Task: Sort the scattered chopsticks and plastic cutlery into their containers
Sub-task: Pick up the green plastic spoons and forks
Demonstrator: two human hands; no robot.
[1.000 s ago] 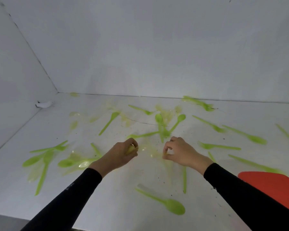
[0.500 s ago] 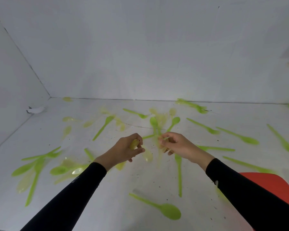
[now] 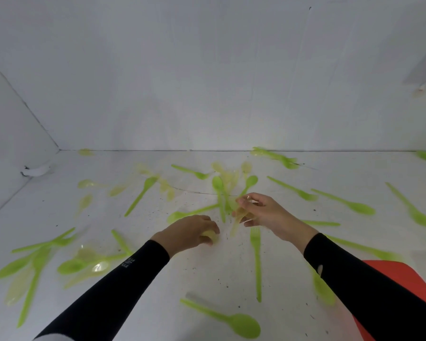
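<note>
Green plastic spoons lie scattered over the white surface, one large spoon (image 3: 234, 323) nearest me and a green fork (image 3: 256, 257) just right of centre. Paler yellow translucent spoons lie among them, several in a heap (image 3: 229, 175) at the back. My left hand (image 3: 189, 232) is curled low over the surface, gripping a pale yellow spoon (image 3: 210, 234). My right hand (image 3: 261, 212) is raised a little and pinches pale yellow translucent spoons (image 3: 237, 221) that hang down from its fingers. No chopsticks show.
A red container (image 3: 403, 279) sits at the lower right corner, partly behind my right sleeve. White walls close the space at the back and left. A small white object (image 3: 34, 171) lies by the left wall. Dark specks dot the surface.
My left hand has dropped down to the surface with its yellow spoon. My right hand has lifted and turned, still holding yellow spoons.
</note>
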